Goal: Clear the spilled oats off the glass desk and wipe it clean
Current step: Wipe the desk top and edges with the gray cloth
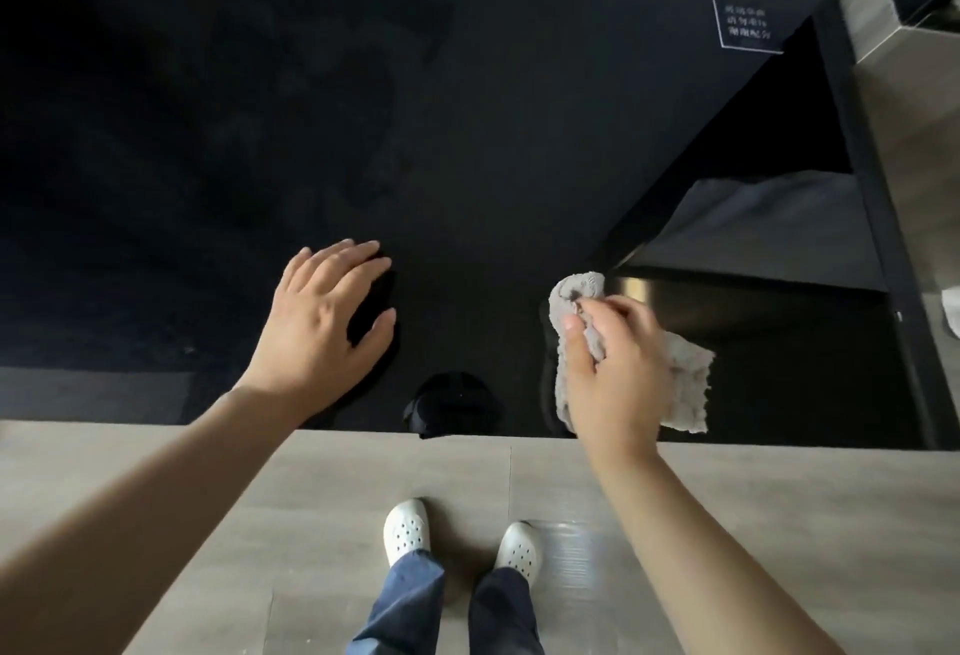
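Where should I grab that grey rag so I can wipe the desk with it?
I'd take the grey cloth by its crumpled middle, coming from above, the way the right hand holds it now: its fingers curl round the bunched part, and a flatter flap sticks out on the right, free to lie on the dark desk for wiping.

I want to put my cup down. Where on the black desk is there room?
The wide far part of the black glass desk is bare, from the left hand up to the small white-lettered sign at the far right. A narrower gap lies between that hand and the right hand gripping the crumpled grey cloth. The front right is crowded.
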`<state>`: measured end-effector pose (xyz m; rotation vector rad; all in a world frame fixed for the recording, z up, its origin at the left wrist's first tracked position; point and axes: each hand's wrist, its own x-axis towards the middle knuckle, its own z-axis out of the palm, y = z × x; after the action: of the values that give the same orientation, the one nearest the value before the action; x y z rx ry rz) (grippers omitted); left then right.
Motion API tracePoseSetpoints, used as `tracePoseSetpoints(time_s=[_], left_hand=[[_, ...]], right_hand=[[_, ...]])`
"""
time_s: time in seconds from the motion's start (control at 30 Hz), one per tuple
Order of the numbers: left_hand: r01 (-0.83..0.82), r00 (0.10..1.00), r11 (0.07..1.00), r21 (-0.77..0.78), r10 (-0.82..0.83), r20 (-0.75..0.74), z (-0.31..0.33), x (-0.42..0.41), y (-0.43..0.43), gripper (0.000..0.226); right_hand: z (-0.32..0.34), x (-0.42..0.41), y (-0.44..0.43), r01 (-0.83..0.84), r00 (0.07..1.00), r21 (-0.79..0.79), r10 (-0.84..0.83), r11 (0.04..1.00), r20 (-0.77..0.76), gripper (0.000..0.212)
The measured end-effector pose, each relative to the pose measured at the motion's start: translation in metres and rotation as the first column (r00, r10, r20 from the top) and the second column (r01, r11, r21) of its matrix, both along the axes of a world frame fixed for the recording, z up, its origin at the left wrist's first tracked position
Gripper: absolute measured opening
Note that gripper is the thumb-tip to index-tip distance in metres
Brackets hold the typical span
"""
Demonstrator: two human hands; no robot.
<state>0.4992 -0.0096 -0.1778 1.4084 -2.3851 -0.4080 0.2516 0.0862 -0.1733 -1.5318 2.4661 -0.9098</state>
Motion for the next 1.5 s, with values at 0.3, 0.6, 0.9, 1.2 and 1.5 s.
tracePoseSetpoints(time_s=[0.3,0.6,0.9,1.2,1.5], left_hand=[[-0.038,0.997,0.999,-0.004,0.038,0.066,-0.014,0.008,0.023,0.056],[-0.05,0.996,0.999,0.002,0.05,0.067,-0.012,0.008,0.023,0.056],[-0.039,0.998,0.999,0.036,0.037,0.055,-0.01,0.01,0.021,0.053],[-0.098,0.99,0.99,0.106,0.108,-0.09,0.009,0.012,-0.003,0.047],[-0.183,0.982,0.982,0.042,0.185,-0.039,0.014,0.009,-0.1,0.05]], right_hand=[[0.004,0.057,0.07,-0.215,0.961,-0.003,0.212,0.977,0.179,0.024],[0.031,0.035,0.003,-0.105,0.991,0.018,0.103,0.994,0.083,0.022],[0.021,0.069,0.052,-0.397,0.863,0.061,0.349,0.916,0.366,0.017],[0.067,0.05,0.0,-0.075,0.866,-0.014,0.072,0.997,0.495,0.01],[0.064,0.027,-0.099,-0.01,0.893,-0.095,0.052,0.995,0.447,0.016]])
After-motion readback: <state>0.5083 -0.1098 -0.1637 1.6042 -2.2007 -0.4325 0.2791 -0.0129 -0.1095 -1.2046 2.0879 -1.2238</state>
